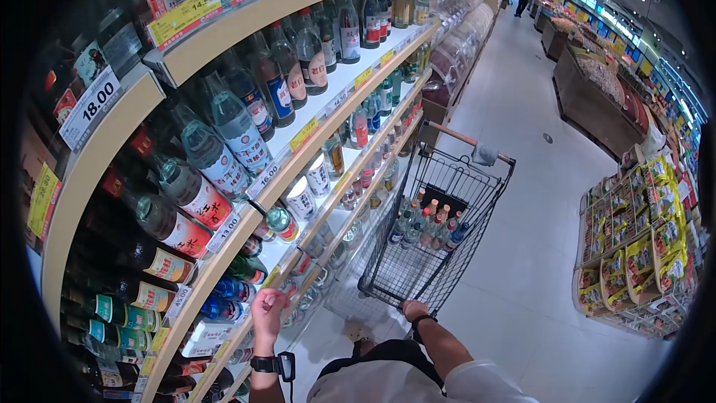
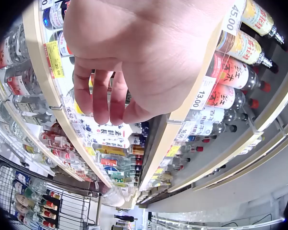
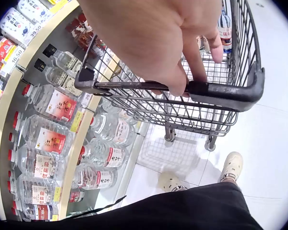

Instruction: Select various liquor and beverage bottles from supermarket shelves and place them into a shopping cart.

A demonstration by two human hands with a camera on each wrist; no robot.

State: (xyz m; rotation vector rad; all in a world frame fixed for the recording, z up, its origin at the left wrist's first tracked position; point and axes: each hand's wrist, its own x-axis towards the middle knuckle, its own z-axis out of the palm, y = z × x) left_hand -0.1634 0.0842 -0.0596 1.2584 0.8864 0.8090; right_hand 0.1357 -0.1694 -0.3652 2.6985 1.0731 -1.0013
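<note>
Beside the lower shelf edges, my left hand (image 1: pixel 267 317) is raised with nothing held. Its fingers (image 2: pixel 101 93) bend loosely in front of the bottles in the left wrist view. My right hand (image 3: pixel 153 48) grips the black top rim (image 3: pixel 134 85) of a wire shopping cart (image 1: pixel 388 269), at the end nearest my body. Several bottles (image 1: pixel 426 224) with red, pink and pale caps stand grouped inside the cart. The cart's handle bar (image 1: pixel 466 136) is at its far end, with a grey object (image 1: pixel 485 155) on it.
Curved shelves (image 1: pixel 175 246) of bottles with price tags fill the left side. A rack of yellow packets (image 1: pixel 660 216) and produce bins (image 1: pixel 597 97) stand across the aisle floor (image 1: pixel 514 254). A person in dark clothes (image 1: pixel 524 0) stands far down the aisle.
</note>
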